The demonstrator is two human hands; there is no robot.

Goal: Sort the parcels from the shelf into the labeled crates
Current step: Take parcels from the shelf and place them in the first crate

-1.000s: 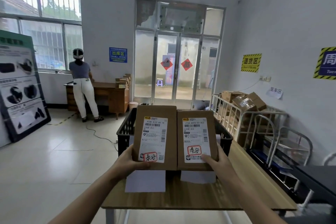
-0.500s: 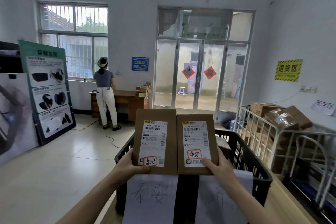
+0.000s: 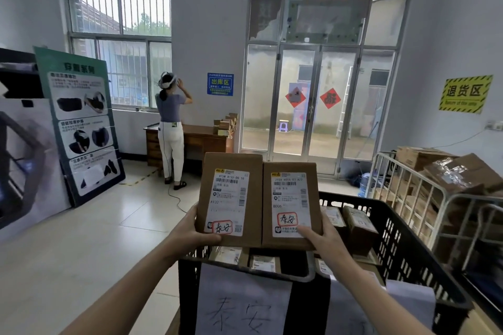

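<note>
I hold two flat brown cardboard parcels upright, side by side, over a black plastic crate [image 3: 402,250]. My left hand [image 3: 190,231] grips the lower left corner of the left parcel [image 3: 228,166]. The lower right corner of the right parcel [image 3: 288,168] is in my right hand [image 3: 321,239]. Each parcel bears a white shipping label with a red-framed handwritten mark. A white paper sheet [image 3: 242,304] with handwritten characters hangs on the crate's near wall. Several small boxes [image 3: 359,226] lie inside the crate.
A white metal cage trolley [image 3: 424,198] full of cardboard boxes stands to the right. A person [image 3: 170,128] stands at a wooden desk [image 3: 204,139] by the far wall. A green poster board [image 3: 81,122] leans at the left. Glass doors [image 3: 318,106] are straight ahead.
My view has closed in on the crate and tilted down, so the crate's inside and its paper sheet show more. Both parcels stay in my hands. The person at the desk raised an arm.
</note>
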